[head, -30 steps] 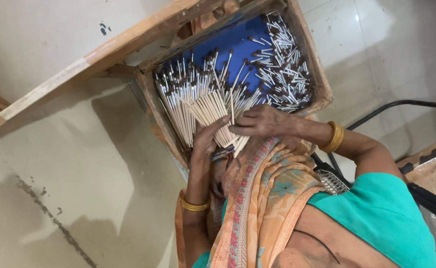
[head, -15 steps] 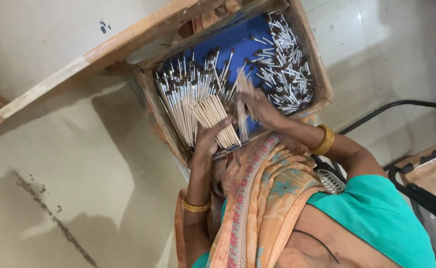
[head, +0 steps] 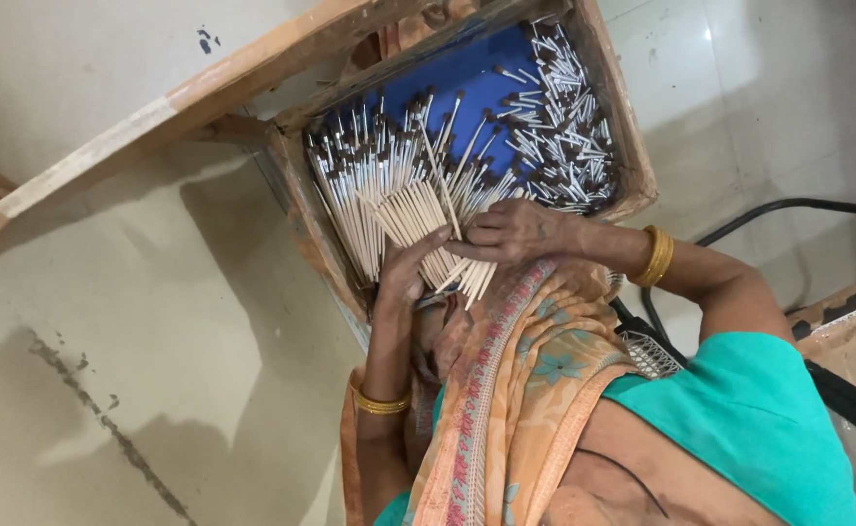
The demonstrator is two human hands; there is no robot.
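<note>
Bundle of thin pale sticks point(head: 418, 219) with dark brown tips, lying fanned in the near-left part of a wooden tray point(head: 623, 127). Tips point away toward the tray's far side; bare ends point toward the person.

Left hand point(head: 407, 268): fingers curled up against the bare ends of the bundle, touching them from below-left. Right hand point(head: 511, 232): laid flat over the bundle's near end from the right, fingers together and pointing left, pressing on the sticks. The two hands close the bundle between them; fingertips nearly meet. Whether either hand pinches single sticks is unclear, as the sticks hide the fingertips.

Tray has a blue lining point(head: 477, 93), bare in the middle. A second, loose heap of short sticks point(head: 559, 127) lies in the far-right corner, criss-crossed, apart from the bundle.

Gold bangles: one on the left wrist point(head: 381, 402), a pair on the right wrist point(head: 657, 255). Orange patterned cloth point(head: 516, 390) and a teal sleeve point(head: 740, 409) below the hands. Wooden plank point(head: 185, 102) runs diagonally at the tray's left. Black cable point(head: 788, 205) on pale floor point(head: 136, 341) at right.
</note>
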